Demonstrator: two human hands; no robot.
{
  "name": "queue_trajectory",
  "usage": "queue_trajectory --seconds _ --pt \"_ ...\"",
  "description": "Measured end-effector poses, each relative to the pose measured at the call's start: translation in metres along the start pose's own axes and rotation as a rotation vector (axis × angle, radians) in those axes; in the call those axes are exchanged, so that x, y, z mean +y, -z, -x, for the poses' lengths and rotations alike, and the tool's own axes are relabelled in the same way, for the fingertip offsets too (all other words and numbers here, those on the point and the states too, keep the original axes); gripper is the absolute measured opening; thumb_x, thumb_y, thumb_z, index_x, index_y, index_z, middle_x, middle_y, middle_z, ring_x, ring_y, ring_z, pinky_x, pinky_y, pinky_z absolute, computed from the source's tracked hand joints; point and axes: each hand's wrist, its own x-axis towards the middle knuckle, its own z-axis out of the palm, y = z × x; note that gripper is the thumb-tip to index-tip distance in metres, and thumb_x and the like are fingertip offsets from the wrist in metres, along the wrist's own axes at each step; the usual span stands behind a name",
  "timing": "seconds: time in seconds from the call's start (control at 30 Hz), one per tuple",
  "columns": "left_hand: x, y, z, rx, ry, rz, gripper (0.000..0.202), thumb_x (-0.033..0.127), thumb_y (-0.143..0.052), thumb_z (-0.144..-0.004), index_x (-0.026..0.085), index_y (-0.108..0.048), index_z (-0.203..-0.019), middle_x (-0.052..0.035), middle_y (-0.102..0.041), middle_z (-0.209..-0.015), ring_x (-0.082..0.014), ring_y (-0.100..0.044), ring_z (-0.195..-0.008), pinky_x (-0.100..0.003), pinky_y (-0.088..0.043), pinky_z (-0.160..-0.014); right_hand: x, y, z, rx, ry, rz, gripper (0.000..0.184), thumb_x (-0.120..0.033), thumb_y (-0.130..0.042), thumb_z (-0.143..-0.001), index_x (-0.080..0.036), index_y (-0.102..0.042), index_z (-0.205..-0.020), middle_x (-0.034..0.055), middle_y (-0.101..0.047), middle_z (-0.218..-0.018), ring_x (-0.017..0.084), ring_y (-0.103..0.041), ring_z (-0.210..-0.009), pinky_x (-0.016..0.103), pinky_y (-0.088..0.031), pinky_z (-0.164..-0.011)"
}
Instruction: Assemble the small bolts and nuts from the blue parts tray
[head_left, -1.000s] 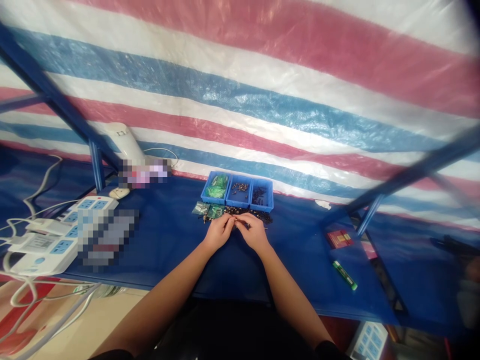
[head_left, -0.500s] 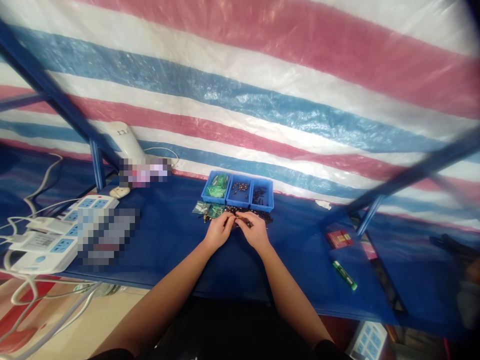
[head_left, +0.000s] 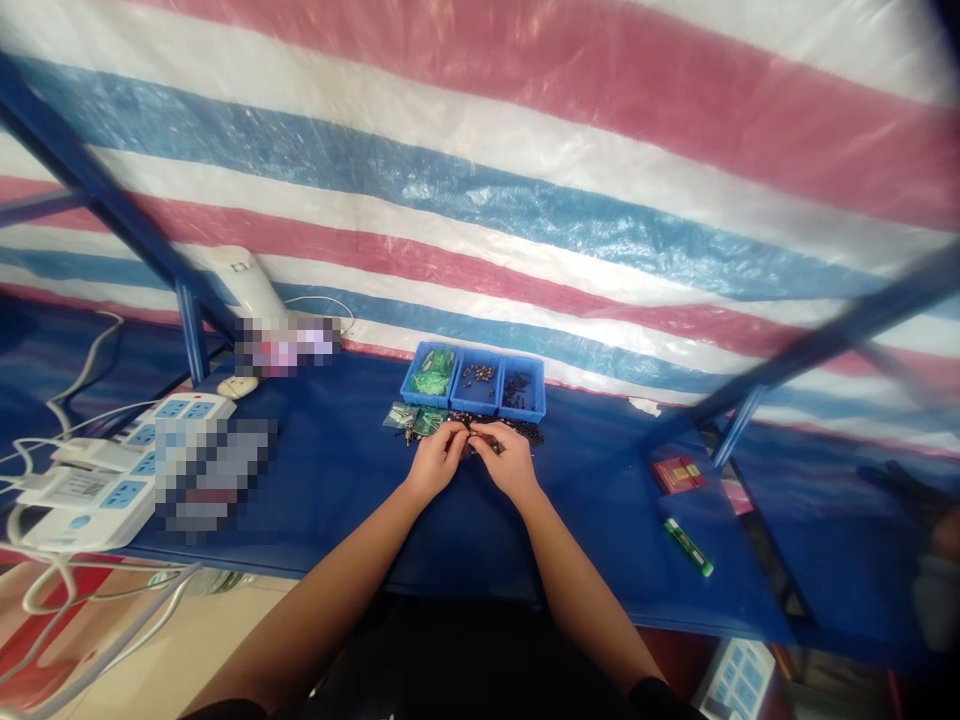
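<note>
Together, both hands' (head_left: pixel 433 470) (head_left: pixel 510 470) fingers (head_left: pixel 455 436) pinch a tiny part (head_left: pixel 470 435) above the blue table (head_left: pixel 322 480) facing striped sheeting (head_left: pixel 465 200).

Person wears black top (head_left: pixel 457 660), dark cloth filling six o'clock, folds hardly readable in shadow. Left sleeve (head_left: pixel 225 711), black, short, between seven and eight o'clock; right sleeve (head_left: pixel 654 698), matching, at five. Forearms bare below hems. Left hand (head_left: pixel 435 464), right hand (head_left: pixel 508 462) ungloved, slim-fingered.

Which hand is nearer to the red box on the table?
Right. The right hand is to the left of the red box; the left hand is farther left.
</note>
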Motion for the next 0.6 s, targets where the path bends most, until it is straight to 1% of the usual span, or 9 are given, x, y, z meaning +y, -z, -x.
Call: queue_trajectory --seconds 0.1,0.2,0.27,0.33,0.4,0.5,0.6 --pt "0.0005 0.0018 0.0001 -0.026 -0.017 -0.004 0.023 0.036 -0.042 -0.095 0.020 -0.058 -0.094 0.0005 -0.064 -0.069 -0.0121 -0.062 -0.059 -0.023 -0.048 -0.061 -0.0004 -0.0002 -0.0002 0.003 -0.002 0.003 0.019 -0.026 -0.062 -0.085 -0.023 -0.073 -0.101 0.0053 -0.071 -0.094 0.018 -0.067 -0.078 0.031 -0.056 -0.076" --pt "0.0015 0.0017 0.0013 -0.035 -0.024 0.036 0.021 0.035 -0.045 -0.094 0.020 -0.055 -0.106 -0.0002 -0.067 -0.074 -0.0125 -0.063 -0.061 -0.024 -0.049 -0.062 -0.0013 0.0007 -0.0009 0.007 -0.010 0.002 0.020 -0.027 -0.061 -0.086 -0.024 -0.073 -0.102 0.0055 -0.071 -0.094 0.018 -0.067 -0.080 0.032 -0.056 -0.076" --pt "0.0019 0.0009 0.0017 -0.027 -0.020 0.058 0.022 0.035 -0.047 -0.093 0.020 -0.054 -0.109 -0.0007 -0.068 -0.077 -0.0126 -0.064 -0.062 -0.024 -0.049 -0.062 -0.0017 0.0009 -0.0013 0.008 -0.016 -0.006 0.021 -0.027 -0.061 -0.086 -0.023 -0.073 -0.102 0.0057 -0.071 -0.095 0.018 -0.068 -0.080 0.032 -0.056 -0.076" --pt "0.0021 0.0002 0.0014 -0.022 -0.014 0.059 0.020 0.034 -0.046 -0.094 0.020 -0.055 -0.105 -0.0004 -0.067 -0.076 -0.0121 -0.063 -0.061 -0.023 -0.048 -0.060 -0.0019 0.0007 -0.0012 0.008 -0.026 -0.012 0.020 -0.028 -0.062 -0.085 -0.023 -0.073 -0.101 0.0056 -0.071 -0.094 0.018 -0.068 -0.079 0.032 -0.056 -0.076" --pt "0.0021 0.0002 0.0006 -0.021 -0.007 0.035 0.018 0.034 -0.045 -0.095 0.020 -0.056 -0.099 0.0009 -0.065 -0.070 -0.0115 -0.061 -0.058 -0.023 -0.047 -0.059 -0.0020 0.0003 -0.0005 -0.002 -0.038 -0.014 0.020 -0.029 -0.063 -0.084 -0.023 -0.073 -0.101 0.0054 -0.072 -0.092 0.018 -0.067 -0.078 0.032 -0.056 -0.076" --pt "0.0021 0.0013 -0.0003 -0.029 -0.012 -0.011 0.020 0.033 -0.042 -0.096 0.019 -0.057 -0.092 0.0016 -0.062 -0.065 -0.0112 -0.059 -0.057 -0.023 -0.046 -0.060 -0.0004 -0.0011 0.0011 -0.014 -0.054 -0.026 0.020 -0.030 -0.064 -0.084 -0.023 -0.073 -0.100 0.0053 -0.072 -0.092 0.018 -0.067 -0.078 0.032 -0.056 -0.076" --pt "0.0017 0.0023 -0.0002 -0.030 -0.018 -0.031 0.023 0.033 -0.039 -0.097 0.020 -0.057 -0.094 0.0005 -0.063 -0.067 -0.0123 -0.061 -0.060 -0.023 -0.046 -0.061 0.0055 -0.0043 0.0009 0.000 -0.123 -0.087 0.021 -0.033 -0.066 -0.082 -0.021 -0.074 -0.098 0.0062 -0.073 -0.092 0.019 -0.068 -0.076 0.033 -0.058 -0.075"
